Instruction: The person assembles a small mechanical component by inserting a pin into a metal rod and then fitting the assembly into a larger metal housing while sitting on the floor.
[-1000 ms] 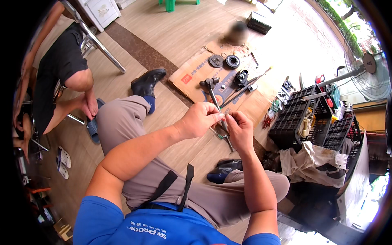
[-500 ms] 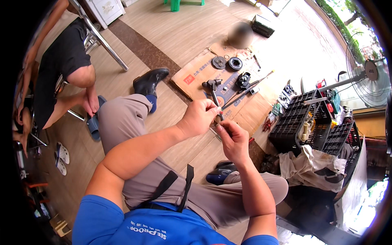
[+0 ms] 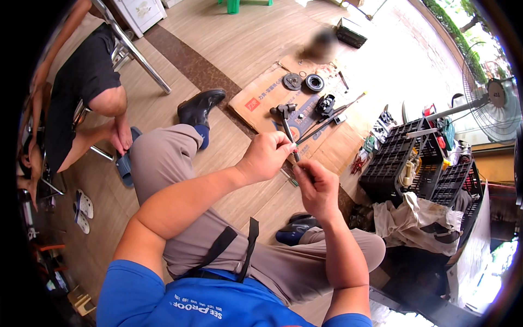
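The left hand [image 3: 266,156] has its thumb and forefinger pinched on a small reddish piece [image 3: 296,151], too small to make out, which sits at the centre between the two hands. The right hand [image 3: 317,188], near and to the right, has its thumb and forefinger drawn narrow; whether they grip the same piece, I cannot tell.

Beyond them, a flattened brown cardboard sheet [image 3: 251,104] lies on the wood-look floor [image 3: 229,49]. A hammer with a dark metal head [image 3: 284,111] lies on it, handle toward the hands. Farther off are a flat dark round disc [image 3: 292,82] and, just right of it, a thick black ring [image 3: 314,82]. A black blocky part [image 3: 326,104] lies right of the hammer. Well to the right stands a black slatted plastic crate [image 3: 388,154].
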Action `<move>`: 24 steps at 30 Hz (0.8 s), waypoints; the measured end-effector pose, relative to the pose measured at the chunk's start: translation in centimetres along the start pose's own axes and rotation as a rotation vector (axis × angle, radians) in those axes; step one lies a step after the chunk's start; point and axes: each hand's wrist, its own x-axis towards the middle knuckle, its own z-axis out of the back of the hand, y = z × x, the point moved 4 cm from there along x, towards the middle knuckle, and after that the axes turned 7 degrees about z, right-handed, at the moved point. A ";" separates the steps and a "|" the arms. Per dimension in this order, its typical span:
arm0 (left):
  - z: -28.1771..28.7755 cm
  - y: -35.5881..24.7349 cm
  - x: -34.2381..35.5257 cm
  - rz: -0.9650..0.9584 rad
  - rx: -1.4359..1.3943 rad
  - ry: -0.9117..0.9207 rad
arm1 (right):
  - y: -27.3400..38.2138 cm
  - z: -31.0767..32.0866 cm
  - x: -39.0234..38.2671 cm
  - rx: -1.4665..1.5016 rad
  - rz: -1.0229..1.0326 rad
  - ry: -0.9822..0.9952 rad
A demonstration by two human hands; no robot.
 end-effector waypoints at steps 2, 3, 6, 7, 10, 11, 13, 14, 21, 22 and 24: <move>0.0 -1.1 -0.5 -0.024 0.144 0.019 | -0.3 0.8 0.3 0.008 0.042 -0.065; -0.2 -0.9 -0.5 -0.024 0.146 0.022 | -0.4 1.3 0.4 -0.028 0.035 -0.080; -0.9 -0.3 -0.8 -0.014 0.117 0.162 | -0.9 2.2 1.1 -0.067 0.071 -0.134; -1.2 -0.2 -0.8 -0.010 0.168 0.201 | -1.1 2.4 1.2 -0.092 0.064 -0.151; -1.5 -0.7 -1.3 -0.021 0.218 0.277 | -2.0 2.6 1.5 -0.088 0.042 -0.186; -1.6 -1.0 -1.5 -0.037 0.213 0.307 | -2.3 2.7 1.6 -0.092 0.042 -0.200; -1.7 -1.0 -1.6 -0.002 0.158 0.317 | -3.7 2.6 1.6 -0.070 0.010 -0.216; -1.7 -1.0 -1.6 0.033 0.099 0.320 | -4.5 2.6 1.6 -0.036 -0.025 -0.239; -0.7 -0.6 -0.6 0.132 -0.069 0.273 | -7.7 1.3 1.0 0.150 -0.162 -0.269; -0.3 -0.7 -0.4 0.138 -0.145 0.231 | -8.1 0.7 1.0 0.174 -0.195 -0.237; 0.5 -0.3 0.4 0.155 -0.272 0.159 | -8.4 -0.4 0.4 0.233 -0.284 -0.127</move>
